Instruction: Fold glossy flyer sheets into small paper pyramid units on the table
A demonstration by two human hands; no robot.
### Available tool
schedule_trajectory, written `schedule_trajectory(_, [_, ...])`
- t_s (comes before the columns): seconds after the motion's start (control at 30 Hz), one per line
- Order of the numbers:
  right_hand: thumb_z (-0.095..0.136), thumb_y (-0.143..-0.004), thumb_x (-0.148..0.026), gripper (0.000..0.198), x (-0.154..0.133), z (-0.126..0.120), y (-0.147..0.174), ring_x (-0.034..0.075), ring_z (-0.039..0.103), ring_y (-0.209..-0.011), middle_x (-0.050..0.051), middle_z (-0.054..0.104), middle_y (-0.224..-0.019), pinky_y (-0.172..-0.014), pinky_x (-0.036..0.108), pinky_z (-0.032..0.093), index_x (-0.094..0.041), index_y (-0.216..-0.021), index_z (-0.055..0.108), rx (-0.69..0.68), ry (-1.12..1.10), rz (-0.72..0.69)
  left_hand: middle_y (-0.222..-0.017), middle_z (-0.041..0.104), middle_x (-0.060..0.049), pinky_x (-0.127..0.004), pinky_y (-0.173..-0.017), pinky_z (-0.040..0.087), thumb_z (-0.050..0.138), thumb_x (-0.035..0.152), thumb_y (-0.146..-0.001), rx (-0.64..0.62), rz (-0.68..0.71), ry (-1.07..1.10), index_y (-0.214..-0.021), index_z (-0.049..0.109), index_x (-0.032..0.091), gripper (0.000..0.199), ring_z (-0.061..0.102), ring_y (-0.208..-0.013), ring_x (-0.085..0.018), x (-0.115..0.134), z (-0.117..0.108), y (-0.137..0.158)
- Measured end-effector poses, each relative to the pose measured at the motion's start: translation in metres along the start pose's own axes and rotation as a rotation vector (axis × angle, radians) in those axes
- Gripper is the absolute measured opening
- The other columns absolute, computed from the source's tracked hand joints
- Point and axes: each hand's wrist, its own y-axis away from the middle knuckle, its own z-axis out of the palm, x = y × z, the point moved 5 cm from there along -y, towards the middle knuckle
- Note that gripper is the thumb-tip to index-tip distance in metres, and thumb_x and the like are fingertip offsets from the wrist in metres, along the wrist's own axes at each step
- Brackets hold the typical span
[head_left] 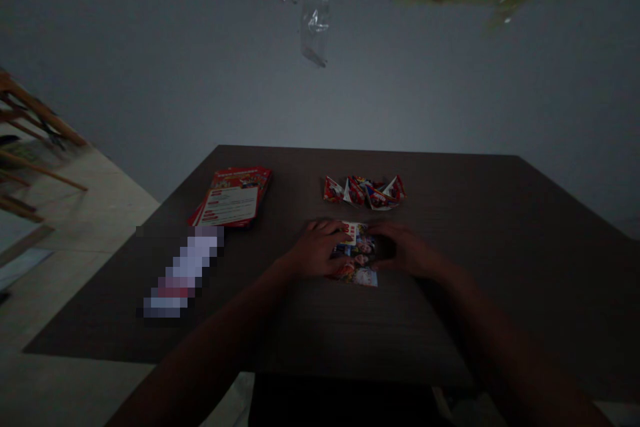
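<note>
A printed paper sheet (pixel 364 260), with pictures of people and a pale patch near its top, lies on the dark table in front of me. My left hand (pixel 316 248) rests over the sheet's left part, fingers stretched out across it, hiding that side. At the sheet's right edge is my right hand (pixel 407 250), its fingers and thumb curved with a gap between them. Just beyond the sheet stand several folded red paper pieces (pixel 377 195), pointed at their tops and grouped in a row.
A stack of red printed leaflets (pixel 233 197) sits at the table's left rear. Nearer me is a blurred-out pale, long object (pixel 185 270). The table (pixel 500 227) meets a grey wall (pixel 400 93) bearing tape strips. Wooden furniture (pixel 35 107) stands on the floor at left.
</note>
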Motion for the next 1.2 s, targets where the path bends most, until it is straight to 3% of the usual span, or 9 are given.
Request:
schedule_trajectory(0.13, [0.076,-0.055,-0.050,0.086,-0.006,0.000,0.004,0.031,0.043,-0.122,0.013,0.047,-0.134,-0.101,0.048,0.034,-0.021,-0.130,0.045,-0.047,0.019,0.032,-0.129,0.047,-0.006,-0.043,-0.100,0.028,0.052,0.051,-0.079,-0.010,-0.010,0.010,-0.116,0.056,0.026,0.045,0.041,-0.118,-0.026,-0.001,0.000,0.000])
schedule_trajectory(0.23, [0.077,-0.054,-0.047,0.085,-0.012,-0.002,0.005,0.032,0.044,-0.121,0.013,0.047,-0.133,-0.100,0.048,0.034,-0.021,-0.129,0.045,-0.041,0.041,0.055,-0.129,0.048,-0.006,-0.043,-0.099,0.028,0.050,0.053,-0.080,-0.009,-0.010,0.011,-0.116,0.056,0.025,0.045,0.042,-0.116,-0.026,0.000,-0.002,0.000])
schedule_trajectory(0.37, [0.079,-0.056,-0.038,0.061,-0.019,-0.004,0.003,0.028,0.056,-0.104,0.008,0.061,-0.111,-0.090,0.043,0.043,-0.022,-0.110,0.057,-0.012,-0.023,0.041,-0.126,0.049,-0.007,-0.043,-0.099,0.028,0.049,0.054,-0.080,-0.004,-0.008,0.011,-0.115,0.056,0.025,0.046,0.044,-0.114,-0.026,0.001,-0.003,0.000])
schedule_trajectory(0.5, [0.070,-0.071,-0.027,0.025,-0.016,-0.001,-0.001,0.019,0.064,-0.078,0.003,0.068,-0.084,-0.075,0.034,0.049,-0.022,-0.094,0.062,-0.002,-0.179,0.070,-0.127,0.050,-0.007,-0.043,-0.100,0.027,0.051,0.052,-0.080,0.001,-0.006,0.021,-0.114,0.057,0.025,0.044,0.043,-0.116,-0.026,0.000,-0.002,0.000])
schedule_trajectory(0.73, [0.065,-0.073,-0.018,0.014,-0.004,0.002,0.001,0.017,0.067,-0.073,0.001,0.071,-0.081,-0.069,0.030,0.051,-0.022,-0.086,0.064,0.019,-0.252,0.161,-0.129,0.048,-0.006,-0.043,-0.099,0.027,0.051,0.053,-0.080,-0.015,-0.021,0.029,-0.115,0.057,0.026,0.044,0.042,-0.116,-0.026,0.000,-0.001,0.000])
schedule_trajectory(0.93, [0.069,-0.070,-0.024,0.024,-0.008,-0.005,0.001,0.021,0.065,-0.087,0.004,0.069,-0.095,-0.079,0.037,0.050,-0.022,-0.093,0.063,0.046,-0.109,0.134,-0.128,0.048,-0.007,-0.043,-0.100,0.027,0.052,0.050,-0.079,0.000,-0.009,0.018,-0.114,0.057,0.025,0.043,0.042,-0.116,-0.026,-0.001,0.000,0.001])
schedule_trajectory(1.2, [0.076,-0.058,-0.034,0.066,-0.006,-0.004,0.006,0.027,0.056,-0.103,0.009,0.058,-0.114,-0.087,0.043,0.045,-0.022,-0.117,0.051,-0.009,-0.065,0.178,-0.128,0.048,-0.006,-0.043,-0.100,0.027,0.054,0.049,-0.079,0.004,-0.010,0.040,-0.113,0.057,0.025,0.042,0.043,-0.116,-0.026,0.001,-0.003,0.001])
